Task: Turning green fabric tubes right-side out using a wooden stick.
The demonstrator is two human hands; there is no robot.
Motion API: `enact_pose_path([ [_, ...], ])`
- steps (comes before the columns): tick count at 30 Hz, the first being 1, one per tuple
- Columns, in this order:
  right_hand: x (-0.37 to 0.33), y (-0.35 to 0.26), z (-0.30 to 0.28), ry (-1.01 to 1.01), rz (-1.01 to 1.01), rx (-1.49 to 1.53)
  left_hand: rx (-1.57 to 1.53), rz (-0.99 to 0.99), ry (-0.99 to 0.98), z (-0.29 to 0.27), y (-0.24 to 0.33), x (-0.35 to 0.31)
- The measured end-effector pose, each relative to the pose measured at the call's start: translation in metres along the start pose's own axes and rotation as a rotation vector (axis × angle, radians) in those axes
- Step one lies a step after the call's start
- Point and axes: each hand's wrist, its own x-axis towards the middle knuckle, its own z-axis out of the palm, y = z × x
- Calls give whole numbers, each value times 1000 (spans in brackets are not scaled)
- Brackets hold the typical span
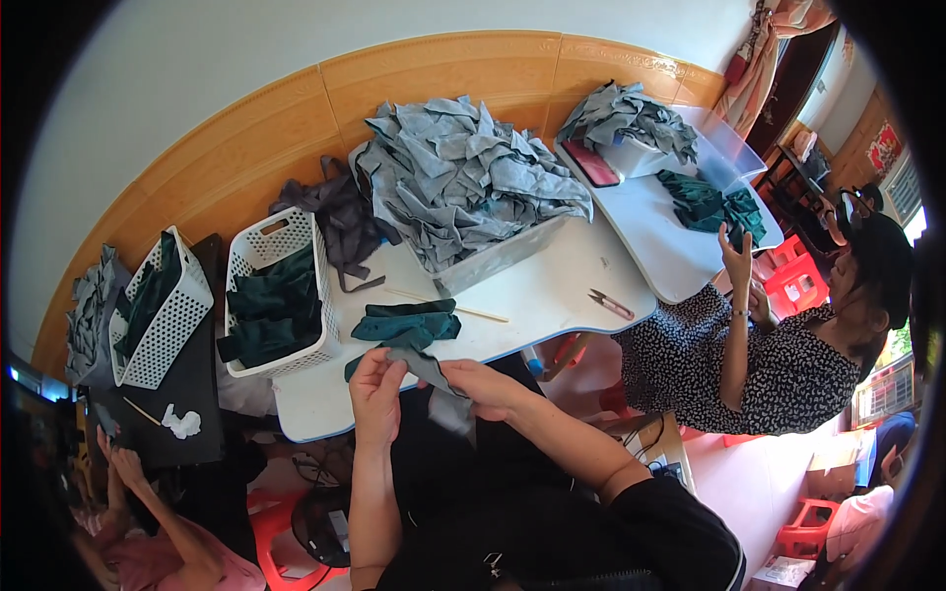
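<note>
Between my two hands, close to the table's near edge, is a strip of cloth [426, 368], grey on the side that shows. My left hand [376, 386] pinches its left end between thumb and fingers. Farther along, my right hand [481, 387] grips the strip, and a loose grey end hangs below it, blurred. Just beyond my hands, folded dark green velvety cloth pieces [406, 323] lie on the white table [552, 286]. A thin wooden stick [483, 314] rests behind them. Thread snips [611, 303] lie to the right.
A clear bin [498, 261] heaped with grey cloth [463, 177] stands at the back. White perforated baskets [329, 340] of green cloth are at left, beside dark cloth straps [345, 231]. Co-workers sit right and lower left. A red phone-like object [591, 164] lies on the right table.
</note>
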Motion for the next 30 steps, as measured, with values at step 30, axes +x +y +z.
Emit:
enact_pose_path([
  [30,1,38,4,483,-537,-651,185,-330,322,-10,-38,-32],
])
